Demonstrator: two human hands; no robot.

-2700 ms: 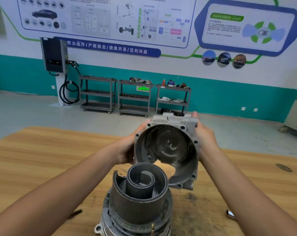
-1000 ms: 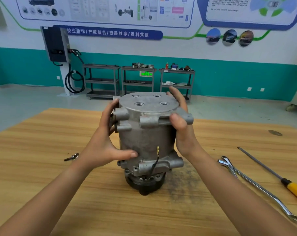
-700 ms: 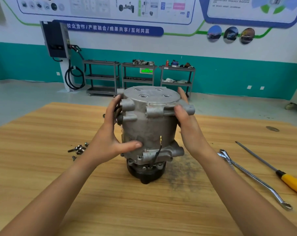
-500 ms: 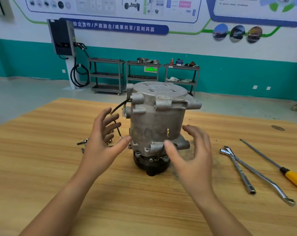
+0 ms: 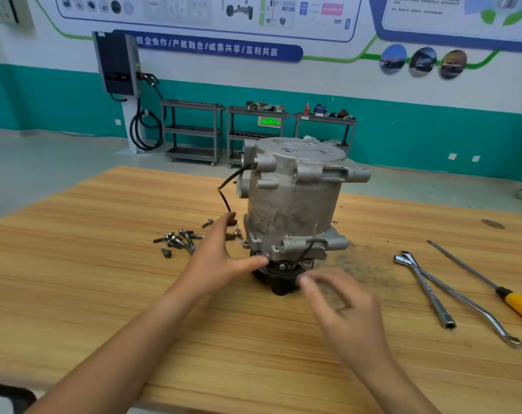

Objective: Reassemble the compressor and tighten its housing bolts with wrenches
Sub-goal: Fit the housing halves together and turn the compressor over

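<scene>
The grey metal compressor point(image 5: 292, 204) stands upright on its black pulley on the wooden table point(image 5: 74, 279), with the housing fitted over it and a black wire looping off its left side. My left hand point(image 5: 221, 261) is at the compressor's lower left, fingers straight, thumb tip by the bottom flange. My right hand point(image 5: 340, 306) hovers in front of the base, blurred, fingers loosely spread, holding nothing. Several loose bolts point(image 5: 179, 240) lie left of the compressor. Two wrenches point(image 5: 433, 294) lie crossed on the right.
A screwdriver with a yellow handle point(image 5: 511, 300) lies at the right edge beyond the wrenches. A dark grimy patch point(image 5: 364, 264) marks the table right of the compressor. Shelving carts point(image 5: 194, 130) and a wall charger stand far behind.
The housing went from being held above the scroll to seated on the compressor. Both hands have since let go of it and dropped toward its base.
</scene>
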